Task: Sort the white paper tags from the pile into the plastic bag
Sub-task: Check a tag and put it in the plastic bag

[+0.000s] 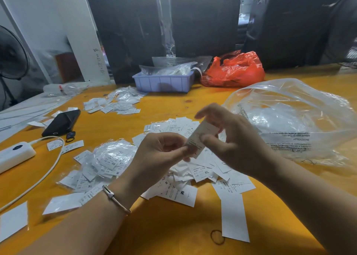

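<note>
A pile of white paper tags with size letters lies on the yellow table in front of me. Above it both hands hold one small stack of tags. My left hand pinches its lower end between thumb and fingers. My right hand grips its upper part, thumb on the front. A large clear plastic bag with printed warnings lies crumpled to the right, its mouth toward the pile.
A small clear bag of tags sits left of the pile. More tags lie farther back. A black phone, white power bank with cable, purple tray, red bag and rubber band are around.
</note>
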`<state>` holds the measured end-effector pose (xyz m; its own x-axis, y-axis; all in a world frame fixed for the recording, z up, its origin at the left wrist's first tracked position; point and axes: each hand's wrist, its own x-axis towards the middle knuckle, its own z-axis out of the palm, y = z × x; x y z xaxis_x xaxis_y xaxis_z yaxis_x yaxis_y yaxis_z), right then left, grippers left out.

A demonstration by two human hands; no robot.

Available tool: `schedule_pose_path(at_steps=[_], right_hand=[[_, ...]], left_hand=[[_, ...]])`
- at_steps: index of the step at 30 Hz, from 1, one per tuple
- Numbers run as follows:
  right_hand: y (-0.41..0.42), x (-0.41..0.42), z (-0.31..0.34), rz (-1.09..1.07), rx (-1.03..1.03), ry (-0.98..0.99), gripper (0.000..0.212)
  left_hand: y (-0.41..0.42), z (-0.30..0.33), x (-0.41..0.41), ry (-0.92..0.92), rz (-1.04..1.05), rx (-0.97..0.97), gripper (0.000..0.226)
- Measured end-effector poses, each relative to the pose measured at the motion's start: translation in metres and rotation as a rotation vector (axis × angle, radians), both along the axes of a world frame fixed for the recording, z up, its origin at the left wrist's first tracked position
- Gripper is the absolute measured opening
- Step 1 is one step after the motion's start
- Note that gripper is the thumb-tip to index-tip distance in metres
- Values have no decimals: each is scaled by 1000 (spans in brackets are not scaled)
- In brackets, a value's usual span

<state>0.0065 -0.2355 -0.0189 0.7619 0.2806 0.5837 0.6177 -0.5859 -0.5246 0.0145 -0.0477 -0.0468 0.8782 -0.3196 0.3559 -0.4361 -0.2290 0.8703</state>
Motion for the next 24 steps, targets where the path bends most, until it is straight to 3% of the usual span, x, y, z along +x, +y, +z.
schedule_pose_path(at_steps=[4,10,13,18,24], right_hand=[[-3,2,2,-35,209,-109,22],[2,1,-5,41,179,-14,16],[3,-1,-5,78,165,8,17],[1,-1,-1,56,311,12,22],[5,-4,-4,105,254,24,16]], left_hand=[[1,2,1,68,50,-96,21],[0,2,1,156,19,-217,20],[0,2,1,159,20,-221,23],[0,4,0,169,44,-228,22],[0,4,0,157,34,-223,22]])
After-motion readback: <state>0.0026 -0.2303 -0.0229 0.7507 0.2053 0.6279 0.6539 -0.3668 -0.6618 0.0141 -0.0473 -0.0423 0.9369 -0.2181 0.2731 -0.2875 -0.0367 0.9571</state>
